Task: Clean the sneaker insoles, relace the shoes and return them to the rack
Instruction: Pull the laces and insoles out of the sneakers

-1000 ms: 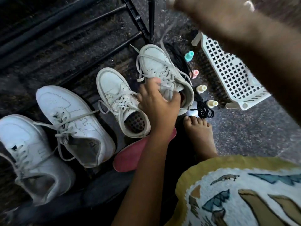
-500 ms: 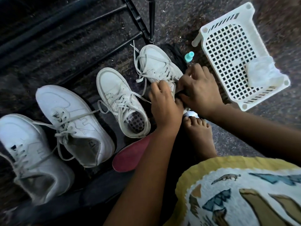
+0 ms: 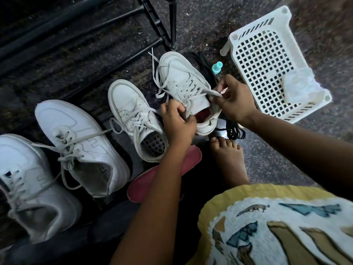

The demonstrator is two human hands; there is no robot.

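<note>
Several white sneakers stand in a row on the dark floor. The rightmost sneaker (image 3: pixel 181 79) has a red insole showing inside its opening. My left hand (image 3: pixel 176 122) grips its laces at the near left side of the opening. My right hand (image 3: pixel 232 98) pinches the tongue and a lace end at the right side. A loose red insole (image 3: pixel 164 178) lies under my left forearm. The sneaker next to it (image 3: pixel 133 115) shows a perforated black base inside. Two larger white sneakers (image 3: pixel 76 142) (image 3: pixel 24 188) stand further left.
A white plastic basket (image 3: pixel 267 60) with a crumpled clear bag in it sits at the right. Black laces (image 3: pixel 233 131) and a teal-capped bottle (image 3: pixel 216 66) lie beside the held sneaker. Black rack bars (image 3: pixel 152 18) run across the top left. My bare foot (image 3: pixel 227 155) rests near the sneaker.
My right hand came down from in front of the camera onto the sneaker and now pulls its tongue and lace out to the right. My left hand moved from the shoe's top to its laces.
</note>
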